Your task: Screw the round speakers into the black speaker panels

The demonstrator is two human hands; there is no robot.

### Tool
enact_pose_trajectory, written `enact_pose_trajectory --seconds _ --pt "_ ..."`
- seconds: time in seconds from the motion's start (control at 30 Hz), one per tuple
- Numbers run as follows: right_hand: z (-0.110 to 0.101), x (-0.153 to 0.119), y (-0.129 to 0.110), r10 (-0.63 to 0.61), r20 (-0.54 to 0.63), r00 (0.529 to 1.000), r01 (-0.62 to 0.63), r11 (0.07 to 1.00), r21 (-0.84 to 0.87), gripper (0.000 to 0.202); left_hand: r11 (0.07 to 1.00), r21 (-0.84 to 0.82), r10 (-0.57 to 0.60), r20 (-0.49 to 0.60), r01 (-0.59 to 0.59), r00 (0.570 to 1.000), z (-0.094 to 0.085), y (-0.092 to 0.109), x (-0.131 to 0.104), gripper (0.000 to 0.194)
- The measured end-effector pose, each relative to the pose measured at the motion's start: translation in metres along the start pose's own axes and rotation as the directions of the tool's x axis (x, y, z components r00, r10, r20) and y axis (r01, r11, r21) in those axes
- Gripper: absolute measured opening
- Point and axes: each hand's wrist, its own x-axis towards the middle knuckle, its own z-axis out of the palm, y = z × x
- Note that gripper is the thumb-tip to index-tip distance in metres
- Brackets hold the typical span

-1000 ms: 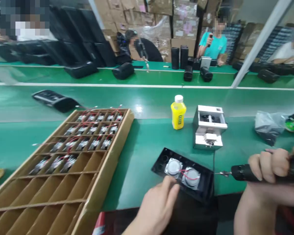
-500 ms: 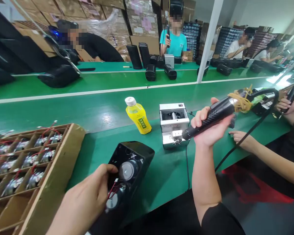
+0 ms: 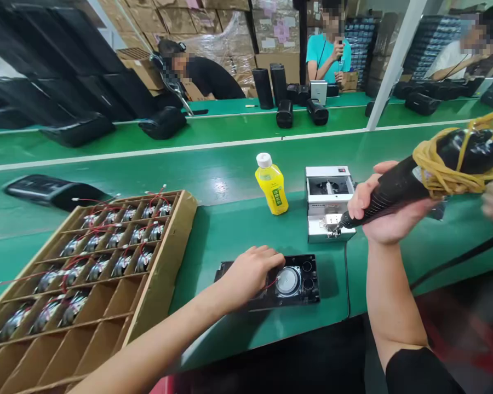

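Now, left hand [image 3: 250, 271]: I press it flat on the black panel [image 3: 296, 284], lower centre.
Right hand [image 3: 384, 210]: I grip the screwdriver [image 3: 414, 178], tip at the screw feeder [image 3: 326, 205].

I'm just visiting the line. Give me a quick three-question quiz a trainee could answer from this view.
1. True or false: the left hand rests flat on the black speaker panel lying on the green bench.
2. What does the right hand hold?
A. the yellow bottle
B. the electric screwdriver
C. a cardboard tray
3. Fill in: the screwdriver's tip points down at the small white ____ beside the bottle.

Key
1. True.
2. B; yellow rubber bands are wound round its upper end.
3. Machine, a boxy unit with an open top; its exact use cannot be told from here.
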Motion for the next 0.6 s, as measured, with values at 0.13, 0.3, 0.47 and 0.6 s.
enact_pose_trajectory --seconds 0.13,0.3,0.47,0.6 --pt "0.008 -0.007 0.009 0.041 -0.003 0.999 -0.041 0.999 -0.012 0.068 0.994 -0.110 0.016 -0.031 -0.019 0.999 -0.010 0.001 -0.010 0.036" --pt "0.006 -0.010 0.017 0.113 -0.067 0.991 -0.119 0.989 -0.089 0.079 0.969 -0.220 0.102 -0.053 -0.112 0.993 -0.023 0.010 -0.026 0.037" --pt "0.001 -0.011 0.010 0.195 -0.096 0.976 -0.203 0.976 -0.084 0.088 0.985 -0.091 0.147 0.000 -0.146 0.989 -0.015 0.021 -0.034 0.060" --pt "-0.018 -0.016 0.017 0.244 -0.099 0.965 -0.249 0.968 -0.040 0.081 0.969 0.100 0.230 -0.020 -0.227 0.973 0.004 0.016 -0.035 0.064"
